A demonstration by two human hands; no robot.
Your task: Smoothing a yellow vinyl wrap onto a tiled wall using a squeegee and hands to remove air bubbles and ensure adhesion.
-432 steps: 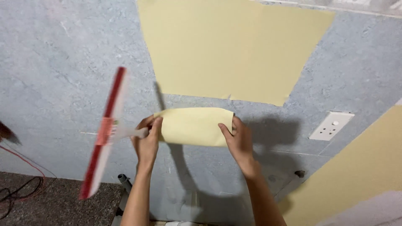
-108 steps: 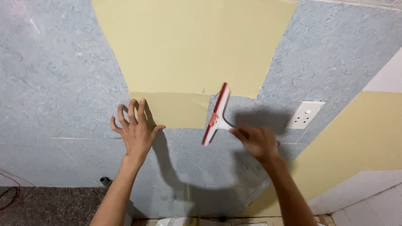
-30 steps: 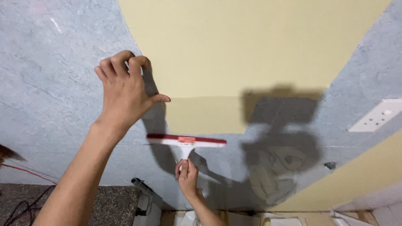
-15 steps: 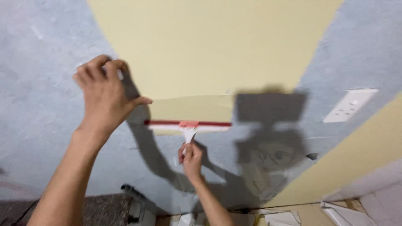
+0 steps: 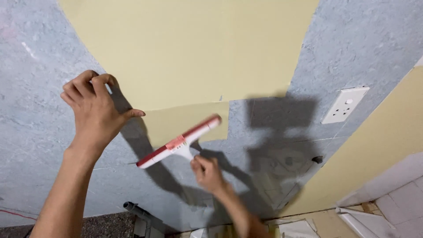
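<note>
From the head camera, looking at a blue-grey wall. The left hand is up against it, knuckles bent, fingers curled with their tips pressed at the left edge of the big yellow sheet. It holds nothing; by the look of it, it pins that edge flat to the wall. The left forearm rises steeply from the bottom left corner, wrist straight.

Lower down, the right hand is clenched round the white handle of a red-and-white squeegee. The blade sits tilted, its upper end on the smaller yellow strip just beneath the big sheet, its lower end out over bare wall. That slant suits a wipe across the strip, I'd judge. The right arm comes up from the bottom centre, a bit blurred.

Off to the right, a white wall socket, well apart from both hands, and another yellow panel beyond.
</note>
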